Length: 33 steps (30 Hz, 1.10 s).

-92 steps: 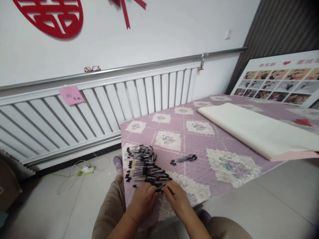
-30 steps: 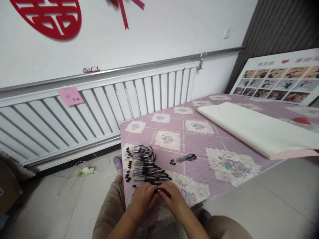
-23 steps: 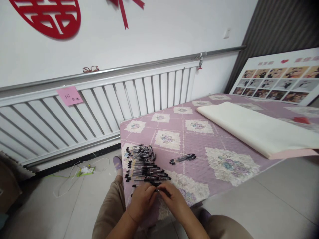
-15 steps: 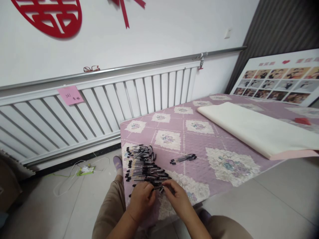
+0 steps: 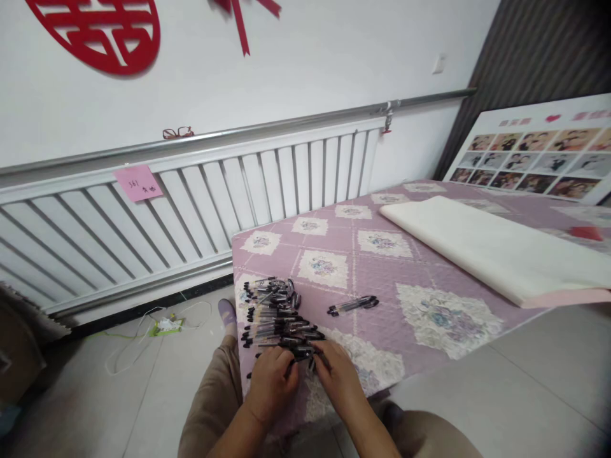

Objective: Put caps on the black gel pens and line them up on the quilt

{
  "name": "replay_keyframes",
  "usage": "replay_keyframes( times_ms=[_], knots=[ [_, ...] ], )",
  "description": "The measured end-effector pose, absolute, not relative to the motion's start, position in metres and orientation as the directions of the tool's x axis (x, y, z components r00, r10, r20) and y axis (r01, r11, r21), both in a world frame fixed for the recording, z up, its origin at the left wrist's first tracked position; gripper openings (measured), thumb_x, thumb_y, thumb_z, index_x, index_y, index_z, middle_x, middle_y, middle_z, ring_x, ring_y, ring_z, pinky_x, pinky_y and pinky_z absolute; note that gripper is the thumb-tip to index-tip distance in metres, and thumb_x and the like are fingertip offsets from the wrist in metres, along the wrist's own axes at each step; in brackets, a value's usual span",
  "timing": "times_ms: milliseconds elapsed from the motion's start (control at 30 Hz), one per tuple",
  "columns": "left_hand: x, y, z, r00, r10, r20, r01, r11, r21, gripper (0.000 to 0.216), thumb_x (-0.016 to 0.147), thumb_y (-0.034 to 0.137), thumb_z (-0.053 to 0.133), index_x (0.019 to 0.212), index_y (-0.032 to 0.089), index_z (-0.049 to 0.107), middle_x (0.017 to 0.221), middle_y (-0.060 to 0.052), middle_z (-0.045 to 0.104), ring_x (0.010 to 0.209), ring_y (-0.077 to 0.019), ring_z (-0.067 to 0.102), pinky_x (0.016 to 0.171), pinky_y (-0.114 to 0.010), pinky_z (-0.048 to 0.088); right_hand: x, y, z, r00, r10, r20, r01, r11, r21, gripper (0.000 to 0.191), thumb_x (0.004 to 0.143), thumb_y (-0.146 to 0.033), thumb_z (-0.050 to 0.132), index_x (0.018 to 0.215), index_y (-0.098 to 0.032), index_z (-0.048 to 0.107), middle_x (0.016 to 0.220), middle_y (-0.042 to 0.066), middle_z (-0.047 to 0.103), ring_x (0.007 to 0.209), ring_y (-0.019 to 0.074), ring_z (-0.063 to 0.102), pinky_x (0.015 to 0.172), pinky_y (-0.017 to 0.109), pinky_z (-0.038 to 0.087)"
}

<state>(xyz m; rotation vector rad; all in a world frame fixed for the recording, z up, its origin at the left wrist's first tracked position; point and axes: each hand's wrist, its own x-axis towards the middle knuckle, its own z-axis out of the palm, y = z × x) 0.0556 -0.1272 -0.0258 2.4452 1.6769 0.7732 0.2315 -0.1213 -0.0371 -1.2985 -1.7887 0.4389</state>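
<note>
A dense pile of black-capped clear pens (image 5: 274, 313) lies near the corner of the purple floral bed cover (image 5: 329, 238). At the pile's near edge, my left hand (image 5: 273, 380) is closed, its fingers curled down around a pen. Facing it from the right, my right hand (image 5: 338, 374) pinches with thumb and forefinger at the end of a pen by the pile. The fingertips partly hide what each hand grips. Apart from the pile, a small bunch of pens (image 5: 353, 305) lies to the right.
A folded cream sheet (image 5: 496, 248) lies across the right of the cover, with a photo board (image 5: 539, 152) behind it. Along the wall runs a white radiator (image 5: 262, 181) bearing a pink note (image 5: 138, 183). A power strip (image 5: 167, 326) with cables lies on the floor.
My right hand's fingers have shifted slightly in toward the pile's edge. The left hand stays nearly in place, and the view has moved slightly.
</note>
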Motion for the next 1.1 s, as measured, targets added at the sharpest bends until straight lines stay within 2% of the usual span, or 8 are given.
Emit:
replay_keyframes(
  times_ms=[200,467,633,767,933,1100],
  knots=[
    [0.056,-0.128,-0.025,0.274,0.893,0.357,0.86,-0.394,0.325,0.011,0.082,0.019,0.049,0.077,0.021,0.059,0.078,-0.002,0.061,0.079,-0.0192,0.055,0.07,-0.029,0.039,0.233,-0.124,-0.034,-0.112,0.88,0.461,0.682,0.406,-0.608,0.01,0.084,-0.019,0.054,0.085,-0.023,0.063,0.083,0.001,0.065,0.082,0.02,0.059,0.075,0.034,0.041],
    [0.055,-0.127,-0.031,0.316,0.877,0.361,0.856,-0.428,0.292,0.01,0.083,0.018,0.051,0.083,0.021,0.061,0.081,-0.003,0.062,0.08,-0.0202,0.055,0.072,-0.031,0.04,0.223,-0.128,-0.032,-0.184,0.872,0.454,0.764,0.417,-0.493,0.015,0.086,-0.02,0.052,0.092,-0.027,0.065,0.087,0.002,0.064,0.085,0.0195,0.056,0.083,0.037,0.037],
    [0.054,-0.124,-0.033,0.335,0.857,0.392,0.843,-0.458,0.281,0.011,0.084,0.017,0.053,0.087,0.022,0.062,0.084,-0.002,0.063,0.081,-0.0201,0.055,0.073,-0.032,0.041,0.214,-0.132,-0.029,-0.206,0.872,0.444,0.762,0.427,-0.487,0.023,0.083,-0.015,0.054,0.099,-0.027,0.065,0.092,0.003,0.064,0.091,0.0201,0.056,0.09,0.039,0.034],
    [0.055,-0.124,-0.029,0.358,0.851,0.385,0.849,-0.468,0.244,0.009,0.083,0.018,0.057,0.088,0.023,0.063,0.086,-0.002,0.062,0.083,-0.0201,0.055,0.075,-0.032,0.042,0.225,-0.127,-0.034,-0.157,0.883,0.443,0.77,0.39,-0.505,0.023,0.086,-0.016,0.05,0.103,-0.025,0.062,0.093,0.004,0.065,0.09,0.021,0.056,0.085,0.038,0.036],
    [0.059,-0.125,-0.026,0.344,0.868,0.358,0.881,-0.431,0.198,0.01,0.08,0.022,0.064,0.09,0.027,0.065,0.087,-0.001,0.061,0.085,-0.0206,0.054,0.076,-0.034,0.041,0.247,-0.125,-0.029,-0.093,0.923,0.374,0.778,0.302,-0.551,0.01,0.086,-0.022,0.052,0.087,-0.022,0.062,0.082,0.002,0.064,0.082,0.02,0.057,0.077,0.034,0.038],
    [0.058,-0.125,-0.027,0.304,0.884,0.356,0.893,-0.394,0.217,0.023,0.077,0.02,0.066,0.099,0.026,0.062,0.094,-0.002,0.06,0.09,-0.0214,0.053,0.079,-0.035,0.041,0.248,-0.134,-0.017,-0.175,0.95,0.257,0.814,0.286,-0.505,0.003,0.077,-0.023,0.063,0.078,-0.024,0.061,0.082,0.0,0.064,0.085,0.0202,0.057,0.079,0.034,0.035]
  ],
)
